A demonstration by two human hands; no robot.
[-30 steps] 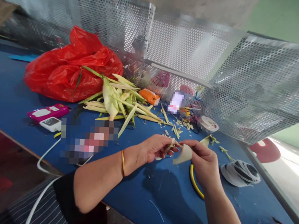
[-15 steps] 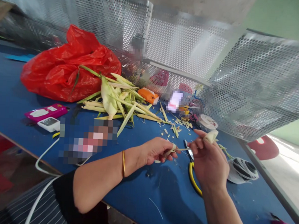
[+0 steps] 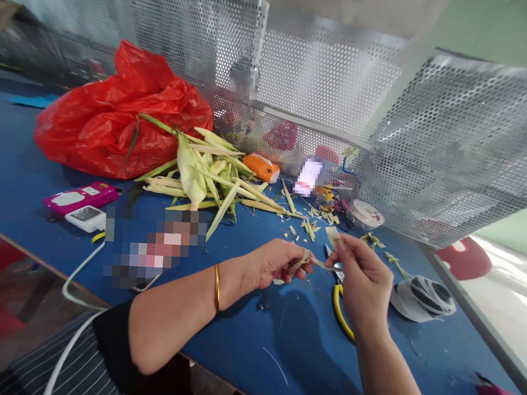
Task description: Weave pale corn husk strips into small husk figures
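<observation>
My left hand (image 3: pixel 282 264), a gold bangle at its wrist, is closed on a folded pale corn husk piece (image 3: pixel 302 262). A thin husk strip (image 3: pixel 325 265) stretches from there to my right hand (image 3: pixel 367 279), whose thumb and fingers pinch it. The strip's wider pale end (image 3: pixel 332 236) sticks up above the right fingertips. On the blue table just below and between the hands lie scissors (image 3: pixel 340 315) with yellow handles, partly covered by the right hand. The left fingers hide part of the husk they hold.
Corn husks (image 3: pixel 191 179) are heaped before a red plastic bag (image 3: pixel 130 125). Cut husk scraps (image 3: pixel 308 228) are scattered beyond my hands. A spool of white strand (image 3: pixel 424 297) stands at right. A white cable (image 3: pixel 71 287) hangs over the left edge; perforated metal panels (image 3: pixel 314 76) stand behind.
My right hand has turned, its palm no longer facing up, and the wide husk end has swung left and down. My left hand has hardly moved.
</observation>
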